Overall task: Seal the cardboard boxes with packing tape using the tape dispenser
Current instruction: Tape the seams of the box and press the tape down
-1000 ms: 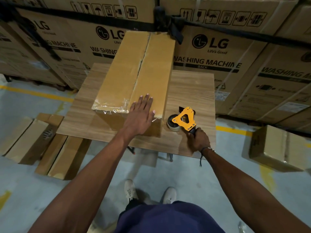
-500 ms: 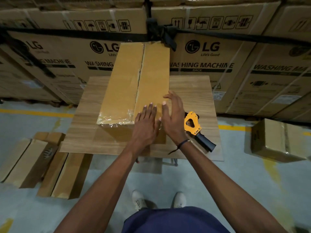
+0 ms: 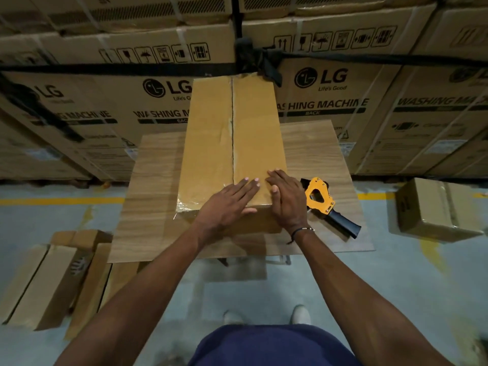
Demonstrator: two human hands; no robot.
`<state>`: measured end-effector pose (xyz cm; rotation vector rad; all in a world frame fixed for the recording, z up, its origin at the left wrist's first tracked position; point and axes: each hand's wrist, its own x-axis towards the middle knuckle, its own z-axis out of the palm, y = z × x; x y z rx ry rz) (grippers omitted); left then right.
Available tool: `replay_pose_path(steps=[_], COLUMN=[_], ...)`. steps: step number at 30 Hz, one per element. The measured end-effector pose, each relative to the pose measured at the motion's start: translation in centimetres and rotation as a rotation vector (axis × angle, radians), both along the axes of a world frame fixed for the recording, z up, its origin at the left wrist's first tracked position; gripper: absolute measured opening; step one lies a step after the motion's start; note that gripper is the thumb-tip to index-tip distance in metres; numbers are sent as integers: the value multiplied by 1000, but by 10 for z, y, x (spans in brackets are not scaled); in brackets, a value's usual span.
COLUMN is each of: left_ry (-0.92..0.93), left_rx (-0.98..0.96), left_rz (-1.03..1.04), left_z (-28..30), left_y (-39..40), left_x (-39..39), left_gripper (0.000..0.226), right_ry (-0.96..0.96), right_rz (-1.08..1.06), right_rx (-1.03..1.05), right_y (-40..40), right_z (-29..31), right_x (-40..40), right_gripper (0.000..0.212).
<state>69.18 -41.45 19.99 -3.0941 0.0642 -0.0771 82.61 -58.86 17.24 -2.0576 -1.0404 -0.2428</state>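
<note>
Your box (image 3: 232, 143) lies lengthwise on the table (image 3: 148, 196), its top seam running from near to far. Your left hand (image 3: 227, 204) rests flat on the near end of the top, fingers straight and close together, holding nothing. Your right hand (image 3: 286, 199) lies flat beside it at the near right corner, fingers straight, thumb over the near edge. The dispenser (image 3: 320, 198) lies on the table just right of your right hand, handle pointing near-right. Clear tape (image 3: 184, 204) shines at the near left corner.

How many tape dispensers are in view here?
1: the tape dispenser lies on the wooden table, just right of the cardboard box. Neither hand holds it. None other is visible.
</note>
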Motion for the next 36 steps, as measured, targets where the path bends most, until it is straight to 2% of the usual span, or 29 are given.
replay_pose_path(steps=[4, 9, 15, 17, 21, 26, 30, 33, 36], left_ry=[-87, -164, -340, -459, -745, -980, -954, -868, -851], left_rx=[61, 30, -109, -296, -803, -1065, -1184, -1123, -1060], left_rz=[-100, -112, 53, 248, 761, 1011, 1100, 1072, 1044], left_z=[-4, -12, -23, -26, -17, -14, -16, -18, -18], left_y=[32, 74, 86, 74, 47, 40, 41, 45, 55], left_x=[-25, -57, -71, -67, -54, -46, -47, -52, -57], left_gripper=[67, 68, 68, 61, 53, 43, 47, 52, 42], right_ry=[-2, 53, 361, 468, 606, 801, 957, 1052, 1081], right_rz=[-43, -87, -242, -312, -400, -498, -515, -481, -430], right_rx=[58, 194, 403, 474, 632, 728, 653, 586, 562], right_y=[3, 9, 23, 29, 43, 46, 40, 34, 35], right_z=[-4, -5, 7, 7, 10, 7, -2, 1, 6], right_x=[-2, -7, -31, -35, -37, -40, -40, -37, -52], right_gripper=[49, 47, 41, 47, 53, 45, 48, 48, 50])
